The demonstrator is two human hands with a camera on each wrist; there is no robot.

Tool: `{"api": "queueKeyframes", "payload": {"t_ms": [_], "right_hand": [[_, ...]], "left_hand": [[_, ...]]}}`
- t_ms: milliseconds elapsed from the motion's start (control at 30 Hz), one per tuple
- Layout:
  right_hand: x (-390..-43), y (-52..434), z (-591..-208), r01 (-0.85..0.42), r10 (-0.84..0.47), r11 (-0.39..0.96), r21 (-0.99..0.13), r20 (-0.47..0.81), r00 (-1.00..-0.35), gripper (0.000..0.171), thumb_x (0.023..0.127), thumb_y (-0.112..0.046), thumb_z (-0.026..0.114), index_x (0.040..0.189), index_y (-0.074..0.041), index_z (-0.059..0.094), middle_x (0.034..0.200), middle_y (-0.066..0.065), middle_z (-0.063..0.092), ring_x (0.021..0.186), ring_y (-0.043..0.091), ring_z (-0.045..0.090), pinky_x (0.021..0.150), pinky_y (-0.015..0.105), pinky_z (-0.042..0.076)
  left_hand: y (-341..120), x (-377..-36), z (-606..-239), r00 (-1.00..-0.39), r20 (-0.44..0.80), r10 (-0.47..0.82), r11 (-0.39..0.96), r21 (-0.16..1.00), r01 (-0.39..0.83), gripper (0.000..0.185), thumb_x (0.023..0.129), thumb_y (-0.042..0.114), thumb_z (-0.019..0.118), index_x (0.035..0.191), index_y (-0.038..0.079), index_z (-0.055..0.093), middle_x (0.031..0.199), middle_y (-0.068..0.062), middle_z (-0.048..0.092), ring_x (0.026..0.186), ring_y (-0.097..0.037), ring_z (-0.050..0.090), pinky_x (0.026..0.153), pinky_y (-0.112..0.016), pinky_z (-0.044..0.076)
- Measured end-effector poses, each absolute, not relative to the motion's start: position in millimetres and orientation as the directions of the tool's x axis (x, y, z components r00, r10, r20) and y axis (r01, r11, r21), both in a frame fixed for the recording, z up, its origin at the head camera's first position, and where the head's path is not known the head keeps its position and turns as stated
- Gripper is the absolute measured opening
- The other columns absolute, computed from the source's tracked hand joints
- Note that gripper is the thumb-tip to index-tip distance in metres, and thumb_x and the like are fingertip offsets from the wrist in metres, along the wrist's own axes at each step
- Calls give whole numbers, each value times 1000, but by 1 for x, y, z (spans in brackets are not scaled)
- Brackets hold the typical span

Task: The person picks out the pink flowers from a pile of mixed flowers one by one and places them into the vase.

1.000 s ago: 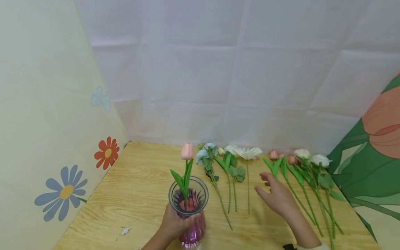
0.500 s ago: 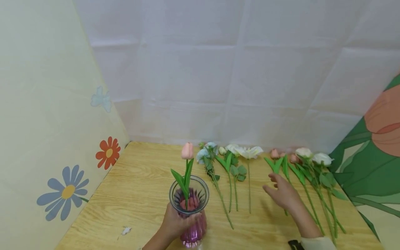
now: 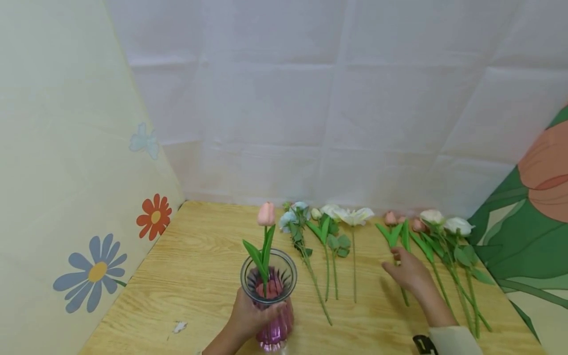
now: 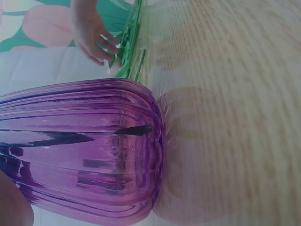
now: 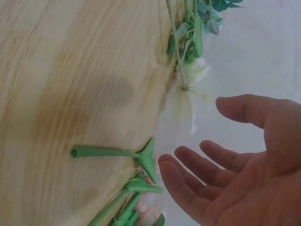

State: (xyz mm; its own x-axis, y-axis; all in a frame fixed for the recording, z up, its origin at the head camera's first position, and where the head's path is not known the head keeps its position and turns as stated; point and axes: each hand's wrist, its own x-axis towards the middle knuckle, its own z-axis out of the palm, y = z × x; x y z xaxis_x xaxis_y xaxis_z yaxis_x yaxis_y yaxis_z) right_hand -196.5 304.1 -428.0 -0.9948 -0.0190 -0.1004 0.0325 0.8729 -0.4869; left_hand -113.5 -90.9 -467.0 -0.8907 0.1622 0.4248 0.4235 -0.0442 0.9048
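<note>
Rightward since 1.0 s ago, the right hand [image 3: 410, 273], grip spread, overlies a pink tulip stem [image 3: 403, 291] running 12-to-6 o'clock; left hand [image 3: 250, 318] grips the vase [image 3: 271, 315].

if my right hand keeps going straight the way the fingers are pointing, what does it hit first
Probably the pink tulip lying on the table: your right hand hovers open above its stem, fingers close to its leaves. Depth is hard to judge.
</note>
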Motion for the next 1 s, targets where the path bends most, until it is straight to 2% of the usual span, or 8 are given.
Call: {"api": "queueKeyframes", "payload": {"t_ms": [300,633,833,1000], "right_hand": [[-206,313,-435,72,13,885,-460,-129,-991,63,99,-29,57,139,18,39,131,42,51,114,58,53,87,64,51],[-214,322,-445,119,35,888,-445,-192,-981,66,100,-32,56,140,18,37,130,43,50,113,57,53,86,63,51],[-217,324,-448,125,42,893,-432,-197,-980,66,99,-30,56,139,19,39,128,42,52,112,57,54,86,62,52],[-218,327,-452,133,50,900,-415,-205,-977,63,98,-28,56,135,21,41,123,42,56,109,56,56,85,61,52]], "left_hand": [[-91,-114,-466,-885,435,165,-45,900,434,68,76,6,80,135,-2,48,119,-14,67,110,-29,67,100,-42,57],[-91,-116,-471,-875,455,166,5,887,462,64,79,11,78,136,5,49,119,-10,66,110,-21,66,98,-44,58],[-91,-116,-471,-888,430,162,4,900,436,67,78,10,79,136,-1,48,121,-16,66,111,-21,66,100,-44,57],[-92,-115,-471,-910,387,151,7,920,393,67,78,10,80,137,3,49,125,-17,64,114,-19,65,102,-40,56]]}}
